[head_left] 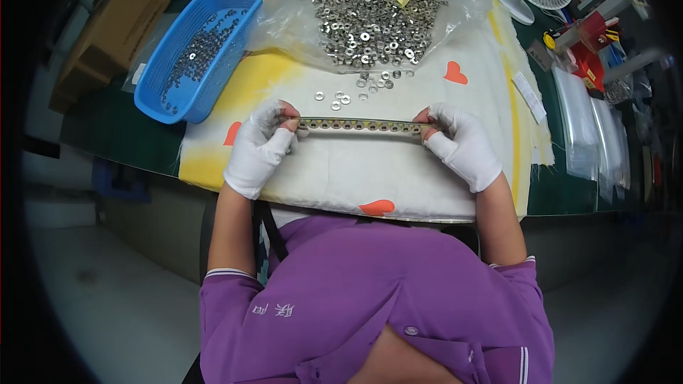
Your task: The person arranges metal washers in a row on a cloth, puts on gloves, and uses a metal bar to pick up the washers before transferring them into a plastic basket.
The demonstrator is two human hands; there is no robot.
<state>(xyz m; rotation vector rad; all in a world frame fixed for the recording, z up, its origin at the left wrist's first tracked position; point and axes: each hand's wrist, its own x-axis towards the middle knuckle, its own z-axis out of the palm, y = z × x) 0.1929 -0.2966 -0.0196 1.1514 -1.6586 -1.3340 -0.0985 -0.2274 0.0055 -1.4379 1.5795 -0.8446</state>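
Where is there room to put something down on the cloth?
Bare cloth lies between the held strip and the orange heart by the near edge. Beyond the strip it's crowded: loose rings, then the bag heaped with more.

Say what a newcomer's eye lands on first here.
Probably the big heap of shiny metal rings on clear plastic, top centre. Next, the blue basket left of it, holding more small metal parts. Below the heap, the white-gloved left hand and right hand stretch a narrow strip between them.

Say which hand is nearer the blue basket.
Left. The left hand is just off the blue basket's near end, rightward; the right hand is well farther right.
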